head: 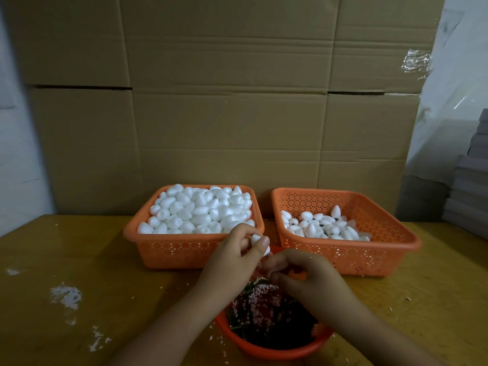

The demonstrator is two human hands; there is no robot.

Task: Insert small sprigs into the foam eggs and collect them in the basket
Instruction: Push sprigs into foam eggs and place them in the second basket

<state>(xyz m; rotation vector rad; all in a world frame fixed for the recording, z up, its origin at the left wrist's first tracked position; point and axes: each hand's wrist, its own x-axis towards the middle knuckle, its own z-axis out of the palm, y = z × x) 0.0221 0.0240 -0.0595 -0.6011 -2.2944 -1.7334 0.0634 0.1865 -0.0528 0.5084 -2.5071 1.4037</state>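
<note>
Cardboard sheets (227, 101), brown and creased, are standing as a tall wall behind everything, and in front of them a yellowish wooden table (79, 260) is carrying the whole setup, with white crumbs (64, 295) lying scattered on its left side. Two square orange perforated plastic baskets are sitting side by side at the back of the table: the left basket (169, 256) is brimming with plain white foam eggs (200, 211), while the right basket (375, 256) is holding a far smaller heap of white foam eggs (320, 225) gathered toward its left half. Nearer the person, a round orange plastic bowl (266, 351) is holding a dark tangle of green sprigs (266, 310) dusted with white specks, and both forearms are reaching over it. The left hand (235, 250) is gripping a single white foam egg (260, 245) between thumb and curled fingers, holding it in the air just in front of the left basket's near right corner and above the bowl's far rim. The right hand (303, 276) is sitting just beside it, fingers curled and fingertips meeting right at the lower end of that egg; whatever they are pinching is too small to make out.
</note>
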